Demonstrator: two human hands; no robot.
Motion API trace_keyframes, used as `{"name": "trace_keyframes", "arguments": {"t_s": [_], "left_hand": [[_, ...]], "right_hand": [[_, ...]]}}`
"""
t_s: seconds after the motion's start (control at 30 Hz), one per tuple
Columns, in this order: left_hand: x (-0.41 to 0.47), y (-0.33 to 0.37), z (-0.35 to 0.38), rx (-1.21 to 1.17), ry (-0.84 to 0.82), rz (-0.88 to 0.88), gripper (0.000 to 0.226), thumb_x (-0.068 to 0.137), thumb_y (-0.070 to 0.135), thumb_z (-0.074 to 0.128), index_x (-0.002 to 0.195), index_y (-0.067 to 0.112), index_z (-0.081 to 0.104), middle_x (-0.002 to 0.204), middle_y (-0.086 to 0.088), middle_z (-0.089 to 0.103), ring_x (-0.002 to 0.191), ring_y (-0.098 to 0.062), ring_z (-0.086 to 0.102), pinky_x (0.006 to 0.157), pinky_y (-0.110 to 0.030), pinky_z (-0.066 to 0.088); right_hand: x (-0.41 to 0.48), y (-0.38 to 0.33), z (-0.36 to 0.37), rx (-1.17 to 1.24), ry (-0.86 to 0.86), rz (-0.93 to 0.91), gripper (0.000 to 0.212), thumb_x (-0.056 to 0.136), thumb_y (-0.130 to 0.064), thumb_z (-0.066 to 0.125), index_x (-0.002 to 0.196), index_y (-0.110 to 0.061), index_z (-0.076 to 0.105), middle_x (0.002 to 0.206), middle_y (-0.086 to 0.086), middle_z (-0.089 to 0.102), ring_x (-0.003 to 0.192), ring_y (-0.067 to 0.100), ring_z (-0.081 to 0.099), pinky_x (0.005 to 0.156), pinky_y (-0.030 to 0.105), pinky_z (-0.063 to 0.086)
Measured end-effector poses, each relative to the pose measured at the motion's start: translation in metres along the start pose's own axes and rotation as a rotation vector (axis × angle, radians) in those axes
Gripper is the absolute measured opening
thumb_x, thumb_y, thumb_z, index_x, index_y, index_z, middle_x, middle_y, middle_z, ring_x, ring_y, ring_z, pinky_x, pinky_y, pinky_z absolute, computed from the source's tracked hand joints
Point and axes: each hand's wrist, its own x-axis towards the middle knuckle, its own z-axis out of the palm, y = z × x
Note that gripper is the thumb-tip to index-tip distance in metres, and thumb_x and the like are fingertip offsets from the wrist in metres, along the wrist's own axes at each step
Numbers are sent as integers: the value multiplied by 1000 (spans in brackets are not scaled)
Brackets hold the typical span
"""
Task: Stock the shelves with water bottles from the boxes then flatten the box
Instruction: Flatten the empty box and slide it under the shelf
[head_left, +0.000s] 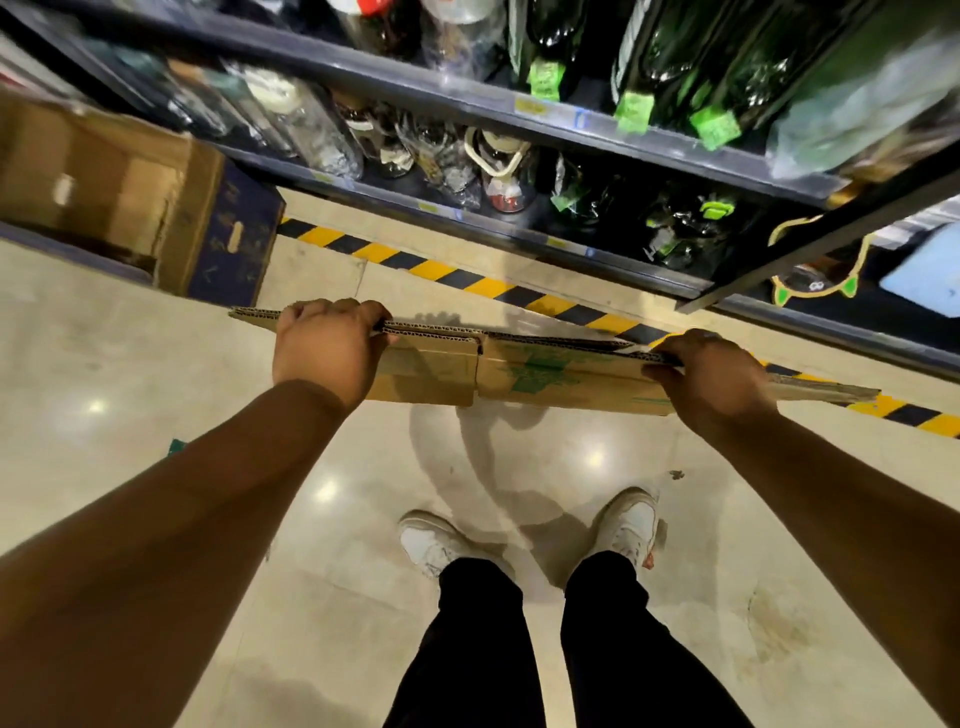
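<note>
A flattened brown cardboard box with green print hangs edge-up in front of me, above the floor. My left hand grips its top edge near the left end, fingers curled over the far side. My right hand grips the top edge near the right end. The box's flaps stick out past both hands. On the dark shelves beyond stand glass bottles and dark green bottles with green tags.
An open brown and dark blue carton sits on the floor at the left by the shelf. A yellow and black striped line runs along the shelf base. My two feet in white shoes stand on the glossy tile floor.
</note>
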Motion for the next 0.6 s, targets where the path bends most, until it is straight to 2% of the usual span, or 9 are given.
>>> {"name": "trace_keyframes", "arguments": {"t_s": [0.17,0.33,0.47,0.6], "left_hand": [[-2,-43,-16,-11,-13,-15,33,96,38,57,128,27,60,118,-5,65,114,-31,55,105,-42,31],[1,-72,-27,-93,-69,93,56,88,44,66,140,31,50,135,1,58,126,-26,49,110,-40,27],[15,-78,-33,-128,-57,155,52,85,50,65,133,35,52,133,8,59,125,-20,52,108,-39,36],[37,-98,-29,-170,-41,132,58,90,45,62,144,33,42,147,8,47,139,-18,39,114,-37,26]], "right_hand": [[5,-64,-11,-78,43,-21,25,97,-37,56,111,-22,70,104,6,65,97,30,59,79,37,44],[6,-123,-15,-40,148,-17,19,94,-33,63,107,-24,74,96,5,68,93,33,61,77,36,42],[18,-160,-12,-19,176,-4,19,93,-36,63,98,-23,76,89,6,70,90,33,63,80,38,44],[39,-185,-5,13,142,65,23,92,-41,63,100,-23,74,99,5,73,96,30,64,90,40,47]]}}
